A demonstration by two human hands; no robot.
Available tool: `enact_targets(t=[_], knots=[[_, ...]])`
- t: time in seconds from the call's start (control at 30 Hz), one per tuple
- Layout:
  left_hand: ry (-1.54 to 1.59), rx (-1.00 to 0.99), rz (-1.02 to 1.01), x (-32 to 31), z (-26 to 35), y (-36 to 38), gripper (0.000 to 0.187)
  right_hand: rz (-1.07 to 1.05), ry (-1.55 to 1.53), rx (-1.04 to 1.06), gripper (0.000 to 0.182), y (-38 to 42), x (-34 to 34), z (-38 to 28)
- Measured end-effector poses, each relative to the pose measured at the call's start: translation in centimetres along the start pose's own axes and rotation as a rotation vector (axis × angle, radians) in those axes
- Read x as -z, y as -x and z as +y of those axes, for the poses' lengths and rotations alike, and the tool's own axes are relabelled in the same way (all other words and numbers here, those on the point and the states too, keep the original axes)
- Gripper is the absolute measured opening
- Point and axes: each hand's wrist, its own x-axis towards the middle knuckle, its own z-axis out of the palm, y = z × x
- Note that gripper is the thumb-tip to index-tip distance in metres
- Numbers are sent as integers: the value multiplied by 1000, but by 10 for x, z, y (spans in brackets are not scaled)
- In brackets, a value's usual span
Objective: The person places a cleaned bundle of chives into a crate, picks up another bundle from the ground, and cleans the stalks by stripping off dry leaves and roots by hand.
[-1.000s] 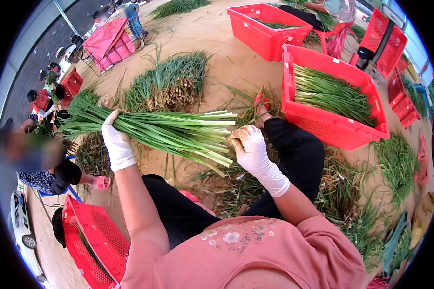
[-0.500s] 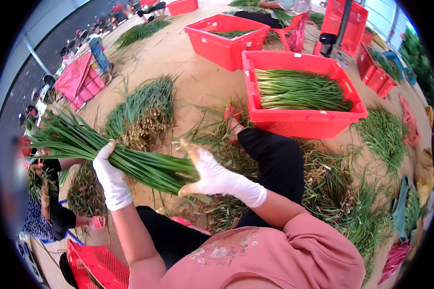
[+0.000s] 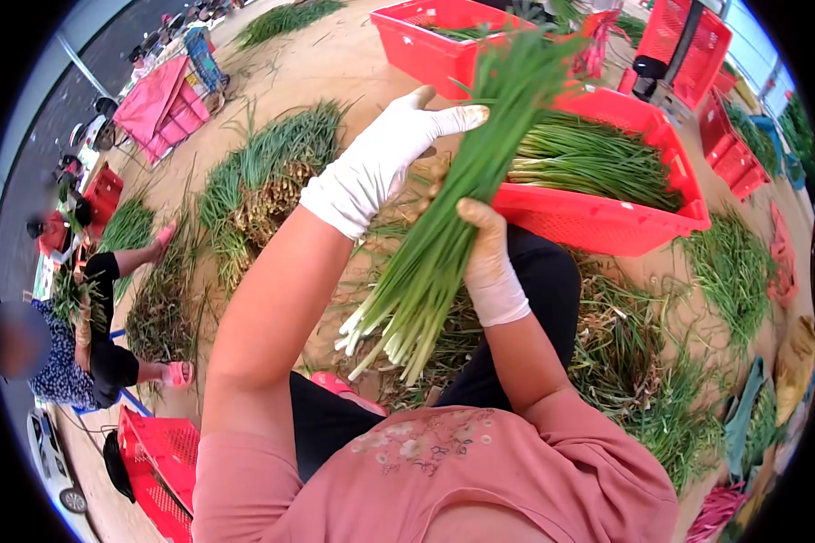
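A bundle of green chives (image 3: 462,204) with white stem ends stands slantwise before me, its blurred leaf tips up and to the right. My right hand (image 3: 489,249), in a stained white glove, is closed round the middle of the bundle. Higher up, my left hand (image 3: 398,145), also gloved, has its fingers apart at the bundle's left side. One of its fingertips overlaps the leaf edge, and its lower fingers are partly hidden. Behind the bundle, a red crate (image 3: 598,231) holds chives laid flat (image 3: 602,163).
A pile of untrimmed chives (image 3: 276,172) lies on the ground left of centre. Loose leaves (image 3: 620,353) are strewn round my legs. Another red crate (image 3: 426,50) stands farther back. A person (image 3: 72,357) sits at the left beside a red crate (image 3: 158,462).
The bundle has swung from lying leftward to slanting upright, white ends down. My right hand has moved from the stem ends to its middle. My left hand has shifted up and right, loosening its hold.
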Motion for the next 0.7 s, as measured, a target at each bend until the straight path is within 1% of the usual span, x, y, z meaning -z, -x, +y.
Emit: enact_targets(t=[0.03, 0.07, 0.1, 0.13, 0.17, 0.2, 0.23, 0.27, 0.33, 0.4, 0.43, 0.47, 0.53, 0.57, 0.6, 0.7], knots=[[22, -8, -50, 6, 3, 3, 83, -91, -55, 87, 52, -7, 12, -8], [44, -18, -110, 12, 6, 7, 81, -100, -113, 144, 54, -11, 22, -18], [46, -20, -110, 19, 4, 11, 81, -70, -167, 197, 53, -11, 25, -28], [88, -5, -171, 27, -1, 18, 79, -41, -220, 254, 52, -11, 28, -39], [130, 7, -234, 36, -6, 25, 78, -26, -195, 301, 51, -11, 34, -50], [55, 33, -223, 43, -12, 36, 76, -12, -169, 350, 51, -10, 40, -61], [126, 78, -236, 47, -19, 48, 78, -33, -186, 390, 51, -8, 43, -70], [170, 82, -248, 49, -29, 57, 80, -34, -148, 428, 51, -6, 48, -78], [99, 21, -236, 49, -47, 77, 80, -8, -120, 471, 51, -1, 56, -90], [171, 87, -242, 41, -53, 97, 75, -27, -119, 492, 51, 4, 61, -99], [211, 79, -222, 32, -54, 105, 68, -27, -128, 492, 51, 8, 60, -103], [169, 2, -138, 19, -52, 112, 52, -30, -135, 491, 50, 12, 58, -106], [135, -16, -60, 5, -59, 121, 38, -41, -113, 501, 49, 18, 59, -109], [59, -90, -25, -2, -58, 122, 31, -25, -140, 513, 49, 18, 68, -110], [-68, -188, -10, -6, -64, 120, 29, -8, -166, 523, 49, 19, 70, -110], [-15, -217, -7, -14, -69, 120, 26, -68, -175, 519, 48, 20, 75, -108]])
